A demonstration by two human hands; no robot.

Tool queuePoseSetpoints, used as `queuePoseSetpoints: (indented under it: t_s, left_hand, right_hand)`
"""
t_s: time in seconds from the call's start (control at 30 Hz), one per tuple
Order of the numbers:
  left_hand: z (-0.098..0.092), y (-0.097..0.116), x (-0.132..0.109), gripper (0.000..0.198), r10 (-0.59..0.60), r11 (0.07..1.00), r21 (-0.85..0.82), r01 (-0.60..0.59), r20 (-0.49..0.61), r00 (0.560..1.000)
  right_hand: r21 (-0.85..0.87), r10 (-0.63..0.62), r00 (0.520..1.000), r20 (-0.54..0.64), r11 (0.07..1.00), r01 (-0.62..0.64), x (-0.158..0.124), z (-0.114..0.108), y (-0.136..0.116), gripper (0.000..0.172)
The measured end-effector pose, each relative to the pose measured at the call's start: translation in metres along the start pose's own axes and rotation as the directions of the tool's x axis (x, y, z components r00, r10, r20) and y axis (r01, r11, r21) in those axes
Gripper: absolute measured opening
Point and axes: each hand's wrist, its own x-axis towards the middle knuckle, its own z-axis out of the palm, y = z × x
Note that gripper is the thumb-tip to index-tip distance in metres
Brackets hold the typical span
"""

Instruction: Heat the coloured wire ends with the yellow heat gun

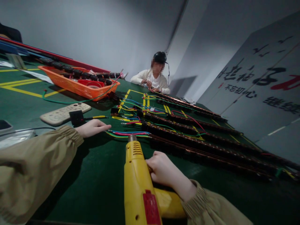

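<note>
My right hand (161, 168) is wrapped round the handle of a yellow heat gun (138, 178), low in the middle of the view. The gun's metal nozzle touches or nearly touches a bundle of coloured wires (131, 134) in the picture. At the left end of those wires, my left hand (93, 127) has its fingers pressed together on the wire ends. The wires run right into a long dark coil strip (187, 145). Several similar strips lie beyond it, with blue, red, yellow and green leads.
An orange basket (82, 87) of dark parts stands at the back left. Nearer lie a beige patterned object (65, 114), a black block (77, 118) and a phone (4, 125). Across the green table (100, 184) a person (154, 76) handles wires.
</note>
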Motion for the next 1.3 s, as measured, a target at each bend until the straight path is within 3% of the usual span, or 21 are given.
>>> queuePoseSetpoints:
  t_s: [0.4, 0.57, 0.87, 1.0, 1.3]
  left_hand:
    - [0.001, 0.001, 0.001, 0.056, 0.058, 0.998, -0.006, -0.058, -0.003, 0.998]
    - [0.002, 0.002, 0.002, 0.064, 0.018, 1.000, -0.010, -0.018, -0.020, 1.000]
    - [0.000, -0.002, 0.004, 0.068, -0.017, 0.999, -0.050, 0.017, -0.012, 1.000]
    - [0.000, -0.008, 0.005, 0.061, 0.024, 0.999, -0.045, -0.026, -0.024, 0.999]
    - [0.000, -0.005, 0.004, 0.058, 0.041, 0.999, -0.018, -0.041, 0.000, 0.999]
  right_hand:
    - [-0.151, -0.219, 0.975, -0.020, 0.965, 0.214, 0.053, -0.015, -0.052, 0.030]
    - [-0.164, -0.257, 0.966, -0.041, 0.955, 0.247, 0.062, -0.019, -0.060, 0.031]
    - [-0.145, -0.236, 0.970, -0.060, 0.963, 0.226, 0.060, -0.012, -0.056, 0.030]
    - [-0.118, -0.237, 0.969, -0.064, 0.966, 0.228, 0.057, -0.009, -0.052, 0.032]
    - [0.001, -0.150, 0.985, -0.082, 0.989, 0.151, 0.022, 0.001, -0.018, 0.020]
